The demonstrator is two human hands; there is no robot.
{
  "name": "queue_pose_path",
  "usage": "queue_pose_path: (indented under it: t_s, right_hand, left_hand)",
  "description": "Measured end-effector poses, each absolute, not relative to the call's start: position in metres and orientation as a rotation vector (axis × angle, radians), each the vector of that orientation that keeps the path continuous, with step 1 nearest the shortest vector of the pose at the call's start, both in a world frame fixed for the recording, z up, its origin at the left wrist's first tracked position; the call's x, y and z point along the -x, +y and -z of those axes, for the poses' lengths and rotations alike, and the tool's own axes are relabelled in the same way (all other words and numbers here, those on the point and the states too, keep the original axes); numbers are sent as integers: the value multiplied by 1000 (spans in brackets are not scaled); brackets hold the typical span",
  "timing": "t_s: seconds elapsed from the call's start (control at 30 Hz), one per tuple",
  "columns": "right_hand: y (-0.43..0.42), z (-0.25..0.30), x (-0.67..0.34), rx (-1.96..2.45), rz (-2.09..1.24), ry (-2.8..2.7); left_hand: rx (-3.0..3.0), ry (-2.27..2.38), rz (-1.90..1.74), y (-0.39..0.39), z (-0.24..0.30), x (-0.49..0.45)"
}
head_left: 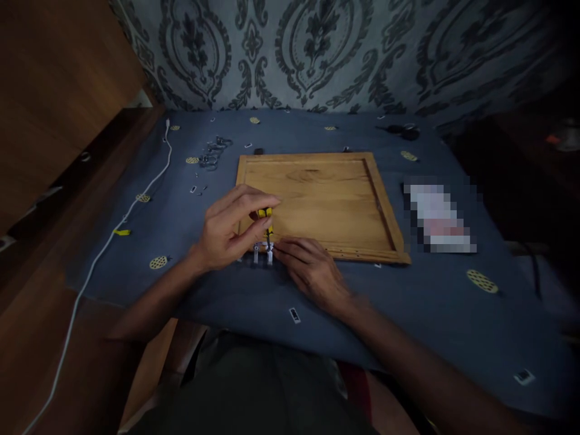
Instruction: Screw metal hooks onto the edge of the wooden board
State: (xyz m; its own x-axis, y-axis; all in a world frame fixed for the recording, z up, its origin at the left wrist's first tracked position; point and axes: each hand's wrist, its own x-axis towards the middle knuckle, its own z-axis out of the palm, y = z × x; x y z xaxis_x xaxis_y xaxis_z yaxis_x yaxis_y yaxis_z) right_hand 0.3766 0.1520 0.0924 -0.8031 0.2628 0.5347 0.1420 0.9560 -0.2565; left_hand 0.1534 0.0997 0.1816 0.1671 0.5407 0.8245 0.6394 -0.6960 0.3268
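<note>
My left hand [233, 226] pinches a screwdriver [266, 213] by its yellow and black handle, with the shaft pointing straight down. Its tip meets one of two small shiny metal brackets [270, 256] at the near edge of a framed wooden board [312, 199]. Close on the right, my right hand [315, 272] lies low over that same edge. Its fingers are pressed together, and the fingertips steady the metal bracket under the screwdriver. The screw head is too small to make out. Small holes dot the board's near rail.
Several metal hooks [212, 154] and loose screws [202, 190] lie on the blue cloth to the left. A white cable [136, 205] runs down the left side. A dark tool [403, 130] lies at the back right, and a blurred-out item [439, 217] right of the board.
</note>
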Motion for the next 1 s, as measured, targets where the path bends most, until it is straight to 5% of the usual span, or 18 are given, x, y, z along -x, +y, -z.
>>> queue_pose_path:
  t_s: [0.7,1.0]
  right_hand:
    - [152,-92,-376,303,-235,-2514]
    - [152,-89,-376,347,-284,-2549]
  left_hand:
    - [2289,-1173,1469,102,-189,-155]
    - [2300,-1400,1874,97,-171,-162]
